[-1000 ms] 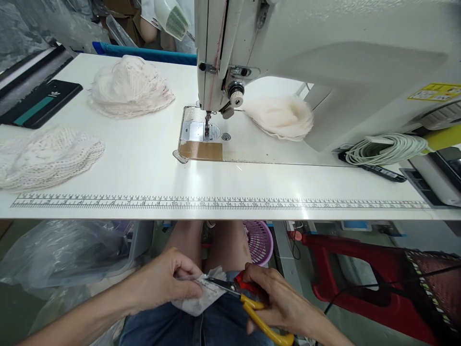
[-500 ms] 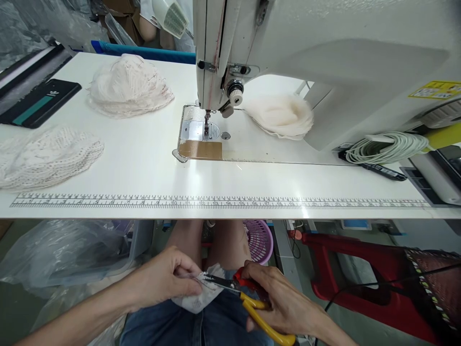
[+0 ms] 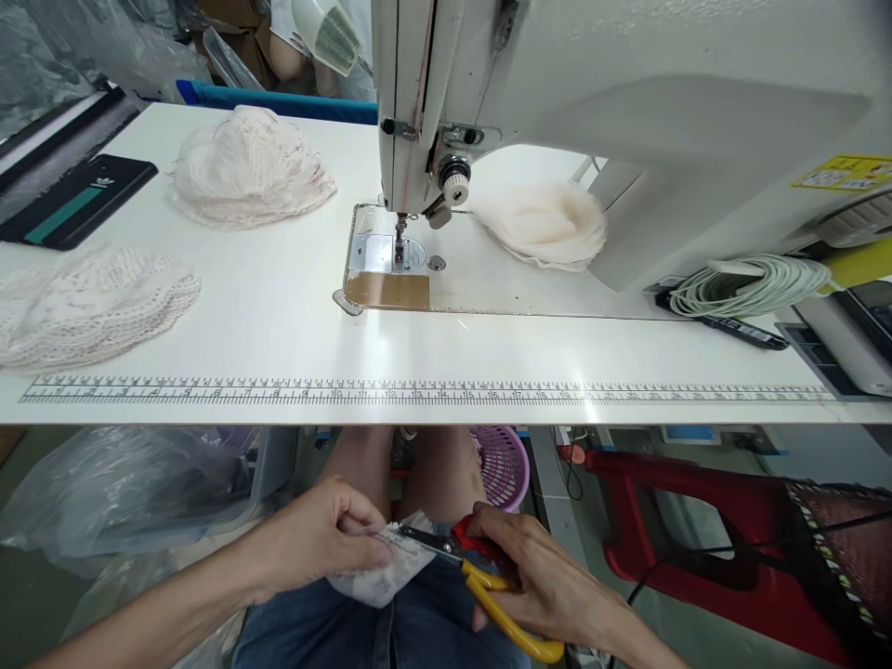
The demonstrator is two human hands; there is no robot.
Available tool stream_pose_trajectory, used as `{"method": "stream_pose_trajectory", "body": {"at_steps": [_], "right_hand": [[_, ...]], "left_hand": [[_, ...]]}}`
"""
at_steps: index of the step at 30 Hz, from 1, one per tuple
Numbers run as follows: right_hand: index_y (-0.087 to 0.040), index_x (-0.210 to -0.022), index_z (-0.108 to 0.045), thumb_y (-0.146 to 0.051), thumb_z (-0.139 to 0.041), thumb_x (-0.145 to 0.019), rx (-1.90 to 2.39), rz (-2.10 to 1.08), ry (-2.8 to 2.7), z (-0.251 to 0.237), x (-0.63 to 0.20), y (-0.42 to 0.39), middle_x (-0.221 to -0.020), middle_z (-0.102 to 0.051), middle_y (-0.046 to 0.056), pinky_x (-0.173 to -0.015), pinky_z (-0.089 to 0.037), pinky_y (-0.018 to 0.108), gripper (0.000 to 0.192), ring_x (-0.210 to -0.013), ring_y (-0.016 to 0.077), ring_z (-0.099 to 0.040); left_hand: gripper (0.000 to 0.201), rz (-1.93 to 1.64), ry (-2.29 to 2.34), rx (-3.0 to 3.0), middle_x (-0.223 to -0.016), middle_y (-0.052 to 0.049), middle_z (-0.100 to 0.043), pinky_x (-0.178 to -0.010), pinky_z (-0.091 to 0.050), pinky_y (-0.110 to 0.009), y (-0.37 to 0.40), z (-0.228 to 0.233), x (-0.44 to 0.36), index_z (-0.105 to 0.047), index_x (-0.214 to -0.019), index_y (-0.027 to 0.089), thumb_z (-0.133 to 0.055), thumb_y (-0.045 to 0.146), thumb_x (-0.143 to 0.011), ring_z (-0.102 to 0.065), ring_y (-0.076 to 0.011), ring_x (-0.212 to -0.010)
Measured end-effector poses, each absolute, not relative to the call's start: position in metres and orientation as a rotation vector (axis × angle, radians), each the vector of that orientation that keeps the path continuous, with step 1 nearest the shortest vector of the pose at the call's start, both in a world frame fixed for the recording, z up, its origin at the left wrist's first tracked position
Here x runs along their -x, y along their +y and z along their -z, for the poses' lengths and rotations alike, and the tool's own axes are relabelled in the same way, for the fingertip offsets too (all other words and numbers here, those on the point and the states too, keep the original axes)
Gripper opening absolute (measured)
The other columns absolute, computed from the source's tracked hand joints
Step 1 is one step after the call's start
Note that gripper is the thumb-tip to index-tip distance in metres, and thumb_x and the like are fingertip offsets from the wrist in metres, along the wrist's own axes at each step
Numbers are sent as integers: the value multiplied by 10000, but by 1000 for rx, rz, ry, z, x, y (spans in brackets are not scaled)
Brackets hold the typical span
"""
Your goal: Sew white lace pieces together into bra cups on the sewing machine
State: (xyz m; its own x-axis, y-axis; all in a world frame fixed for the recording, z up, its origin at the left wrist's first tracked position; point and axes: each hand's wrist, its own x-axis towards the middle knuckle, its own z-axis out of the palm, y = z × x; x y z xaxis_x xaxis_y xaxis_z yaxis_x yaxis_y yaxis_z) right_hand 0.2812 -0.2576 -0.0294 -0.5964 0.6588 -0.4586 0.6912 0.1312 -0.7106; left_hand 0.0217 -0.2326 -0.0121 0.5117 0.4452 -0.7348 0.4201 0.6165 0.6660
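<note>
Scissors (image 3: 480, 581) handles half hidden in right hand (image 3: 540, 585); left hand (image 3: 321, 539) covers fabric piece (image 3: 386, 571).

A: The table (image 3: 279, 316) by the sewing machine (image 3: 627, 111)?
B: Glossy, smooth white laminate. The machine's plate (image 3: 380, 253) is shiny metal.
A: Left of the machine?
B: Rough, lacy cloth piles (image 3: 251, 167). The scissors (image 3: 480, 581) have glossy plastic handles.

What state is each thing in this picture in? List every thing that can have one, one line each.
left hand: pinching the white fabric piece over the lap
right hand: gripping the scissors
scissors: blades slightly open at the fabric's edge
sewing machine: nothing under the needle
lace stacks: piled on the table
phone: lying flat
cord: coiled
</note>
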Motion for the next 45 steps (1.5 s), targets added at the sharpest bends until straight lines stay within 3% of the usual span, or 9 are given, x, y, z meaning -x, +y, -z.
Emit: {"method": "stream_pose_trajectory", "body": {"at_steps": [7, 11, 24, 33, 45], "right_hand": [[-196, -946, -536, -454, -724, -682, -1343, 1494, 2388, 30, -282, -258, -854, -592, 10, -600, -390, 220, 414, -692, 151, -538], [-198, -961, -535, -461, -742, -661, -1336, 1483, 2404, 29, -279, -257, -875, -599, 7, -625, -393, 227, 450, -709, 155, -544], [-200, -970, -525, -438, -747, -669, -1357, 1480, 2394, 31, -287, -258, -861, -594, 6, -607, -383, 219, 443, -692, 150, -538], [-206, -971, -512, -429, -758, -660, -1331, 1521, 2398, 34, -283, -258, -861, -585, -10, -614, -359, 224, 455, -697, 147, -529], [-202, -941, -503, -460, -698, -729, -1311, 1671, 2378, 43, -284, -259, -814, -549, -26, -545, -304, 199, 387, -647, 111, -488]], "left_hand": [[318, -7, 1087, -965, -506, 62, -321, -472, -124, -241, -234, 12, -23, -503, -519, 149, -633, 368, -708, -227, -79, -507], [277, -9, 1091, -944, -528, 50, -377, -478, -148, -231, -235, 13, -24, -615, -602, 113, -649, 372, -695, -268, -84, -521], [387, -32, 1063, -905, -535, 37, -413, -484, -152, -235, -233, 18, -21, -695, -701, 72, -679, 458, -685, -283, -83, -520], [369, -1, 1090, -926, -504, 58, -349, -474, -123, -244, -234, 15, -25, -604, -570, 112, -677, 456, -680, -240, -78, -508], [379, -12, 1062, -929, -506, 57, -337, -476, -127, -252, -234, 19, -24, -569, -566, 128, -658, 468, -708, -225, -80, -504]]}}
